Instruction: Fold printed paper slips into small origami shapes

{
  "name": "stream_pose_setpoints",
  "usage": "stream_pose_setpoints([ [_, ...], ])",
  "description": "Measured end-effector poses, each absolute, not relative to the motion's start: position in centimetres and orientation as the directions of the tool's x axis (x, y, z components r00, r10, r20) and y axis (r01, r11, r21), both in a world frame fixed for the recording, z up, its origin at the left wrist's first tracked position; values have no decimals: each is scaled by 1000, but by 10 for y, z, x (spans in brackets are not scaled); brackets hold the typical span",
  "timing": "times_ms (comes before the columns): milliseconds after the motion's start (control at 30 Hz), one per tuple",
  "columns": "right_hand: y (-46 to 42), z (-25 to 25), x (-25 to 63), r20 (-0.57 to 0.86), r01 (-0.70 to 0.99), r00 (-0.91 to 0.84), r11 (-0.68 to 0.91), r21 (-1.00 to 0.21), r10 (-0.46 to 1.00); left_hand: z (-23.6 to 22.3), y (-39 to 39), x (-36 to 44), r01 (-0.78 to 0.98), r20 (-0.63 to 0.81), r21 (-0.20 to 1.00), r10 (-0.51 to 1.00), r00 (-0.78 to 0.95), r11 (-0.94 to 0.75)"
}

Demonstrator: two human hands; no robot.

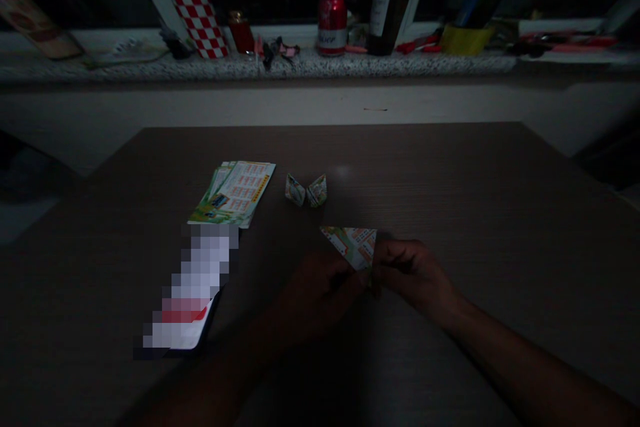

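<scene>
Between my hands is a printed sheet of paper [356, 245] folded into a triangle, its long edge away from me and one corner pointing down. My left hand [320, 290] is closed, pinching the paper near its lower corner. On the other side, my right hand [417, 277] is closed on the paper's right edge, thumb and forefinger together. Just beyond lie two small folded paper pieces [317, 191], side by side. Shadow hides part of my left fingers and the bottom of the paper.
A stack of printed leaflets [240, 190] lies left on the wooden table [450, 173]. Nearer me is a lit phone [197, 293], its screen blurred. Behind, the stone sill [295, 67] holds a red can [333, 23], a dark bottle [393, 10] and a checkered cylinder [197, 13].
</scene>
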State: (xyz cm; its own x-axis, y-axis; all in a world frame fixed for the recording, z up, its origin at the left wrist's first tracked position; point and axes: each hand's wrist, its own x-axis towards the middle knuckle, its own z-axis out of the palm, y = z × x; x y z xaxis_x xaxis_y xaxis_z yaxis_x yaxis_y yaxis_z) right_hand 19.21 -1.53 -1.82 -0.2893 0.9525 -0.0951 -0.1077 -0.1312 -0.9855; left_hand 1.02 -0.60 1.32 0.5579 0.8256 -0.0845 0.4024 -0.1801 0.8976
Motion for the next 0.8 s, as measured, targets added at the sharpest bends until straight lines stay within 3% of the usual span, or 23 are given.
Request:
stream_pose_setpoints([
  [200, -18, -17, 195, -91, -67, -408, -129, -989, 909, 5, -7, 6, 277, -126, 960, 808, 576, -48],
  [367, -20, -17, 192, -103, -66, -394, -140, -988, 913, 4, -7, 7, 218, -168, 975, 785, 596, 44],
  [567, -21, -11, 182, -77, -127, -260, -114, -985, 962, 5, -8, 10, 252, -108, 966, 801, 589, -55],
  [800, -21, -17, 179, -77, -180, -218, -117, -977, 973, -2, -11, 14, 361, -60, 921, 861, 505, -147],
])
